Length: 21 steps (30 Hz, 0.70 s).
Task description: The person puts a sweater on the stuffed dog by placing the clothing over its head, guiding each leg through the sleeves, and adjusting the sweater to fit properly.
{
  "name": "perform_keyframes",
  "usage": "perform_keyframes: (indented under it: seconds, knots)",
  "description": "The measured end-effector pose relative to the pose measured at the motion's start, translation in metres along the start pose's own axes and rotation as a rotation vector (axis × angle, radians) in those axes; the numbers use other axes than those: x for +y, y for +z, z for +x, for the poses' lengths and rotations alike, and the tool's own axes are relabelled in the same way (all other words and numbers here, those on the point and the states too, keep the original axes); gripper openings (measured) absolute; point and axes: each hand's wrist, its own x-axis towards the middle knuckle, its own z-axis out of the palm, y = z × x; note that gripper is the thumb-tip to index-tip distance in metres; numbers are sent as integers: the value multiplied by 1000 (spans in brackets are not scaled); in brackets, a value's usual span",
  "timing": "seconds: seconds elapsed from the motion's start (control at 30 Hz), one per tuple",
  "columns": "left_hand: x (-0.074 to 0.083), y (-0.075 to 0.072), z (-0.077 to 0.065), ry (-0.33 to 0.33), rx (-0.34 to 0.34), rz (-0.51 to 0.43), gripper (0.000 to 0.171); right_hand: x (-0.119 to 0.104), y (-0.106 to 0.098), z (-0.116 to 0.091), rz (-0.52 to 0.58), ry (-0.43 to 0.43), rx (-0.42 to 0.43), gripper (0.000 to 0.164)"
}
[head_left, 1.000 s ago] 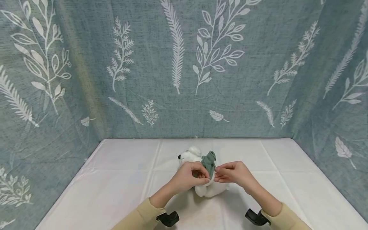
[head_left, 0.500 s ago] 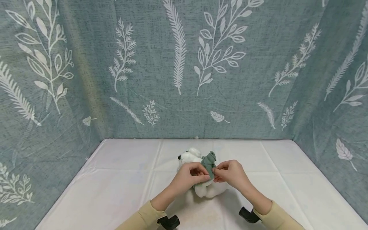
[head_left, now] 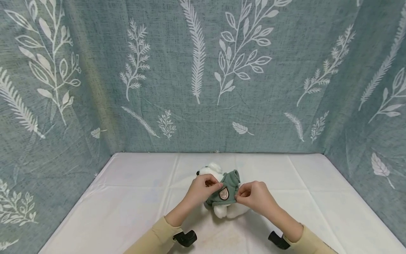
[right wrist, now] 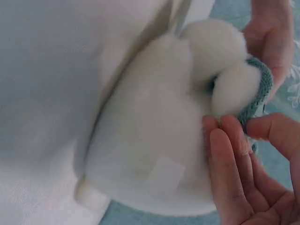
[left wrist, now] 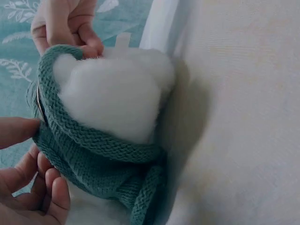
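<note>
Left hand (head_left: 198,189) and right hand (head_left: 256,197), each in a pinch on the green sweater (head_left: 231,182).

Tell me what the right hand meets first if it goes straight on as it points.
The right hand would meet the green knit sweater first; it pinches the garment's edge. The shield-shaped patch looks next in line, though depth is unclear.

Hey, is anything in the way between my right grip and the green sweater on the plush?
Nothing visible is. The right grip already pinches the sweater at its edge. The left grip holds it too, nearer the head, so it isn't in between. The plush lies beneath.
</note>
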Motion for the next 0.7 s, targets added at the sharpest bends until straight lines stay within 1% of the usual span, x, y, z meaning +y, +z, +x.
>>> perform_keyframes:
  seconds: [0.1, 0.2, 0.3, 0.43, 0.5, 0.57, 0.63, 0.7]
  knots:
    - [-2, -1, 0, 12, -2, 31, 15, 2, 1, -2, -67, -47, -17, 13]
    - [-5, -3, -1, 47, -6, 97, 14, 2, 2, -4, -125, -55, -11, 15]
    - [-7, -6, -1, 89, -23, 216, 17, 2, 6, -6, -186, -44, 21, 16]
    - [-7, -6, 0, 130, -46, 397, 23, 1, 11, -6, -229, -23, 72, 16]
    - [-6, -5, 0, 144, -50, 445, 25, 1, 13, -6, -226, -8, 92, 15]
    - [-5, -3, 0, 147, -43, 452, 24, 1, 14, -6, -217, 7, 107, 15]
    - [-3, -2, 0, 140, -21, 419, 21, 1, 15, -7, -198, 25, 112, 14]
    - [-1, -1, -2, 134, 16, 368, 19, 1, 14, -8, -182, 33, 113, 12]
